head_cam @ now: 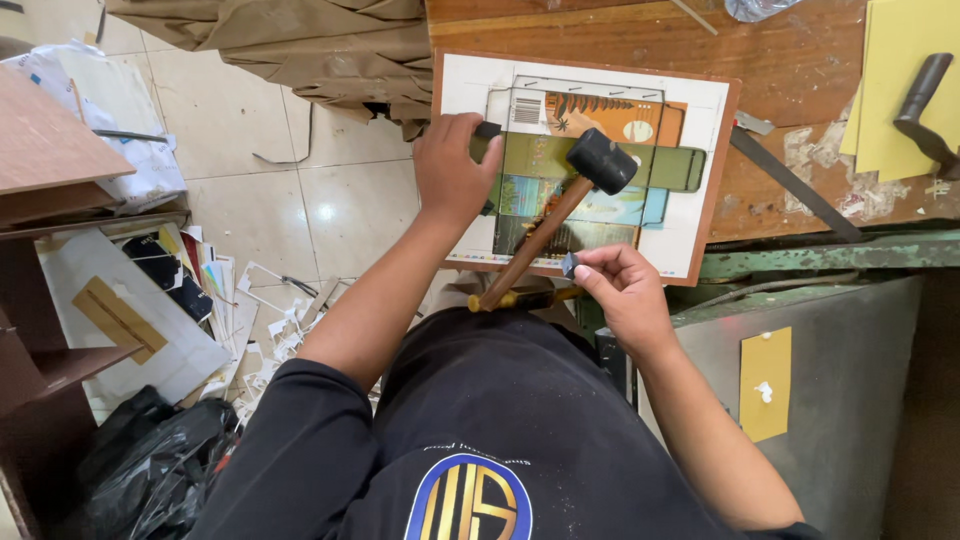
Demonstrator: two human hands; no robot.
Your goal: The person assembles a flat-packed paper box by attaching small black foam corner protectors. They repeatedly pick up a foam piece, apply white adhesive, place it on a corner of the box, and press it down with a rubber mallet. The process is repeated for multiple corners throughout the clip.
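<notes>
A printed cardboard sheet (590, 200) lies on a brown-edged wooden board (722, 170) on the bench. My left hand (455, 170) rests on the sheet's left part, fingers curled around a small black block (487, 130) whose ends stick out of the fist. A black-headed mallet (600, 160) lies across the sheet, its wooden handle (530, 245) slanting down toward me. My right hand (625, 290) is at the board's near edge, just right of the handle, pinching a small grey piece (570, 265) between thumb and fingers.
A dark metal bar (790, 185) lies on the wooden bench (790, 60) to the right, beside yellow sheets (900, 100) with a dark tool (925, 100). A grey machine panel (830, 380) is below. Paper scraps (250, 300) and black bags (150, 460) litter the tiled floor at left.
</notes>
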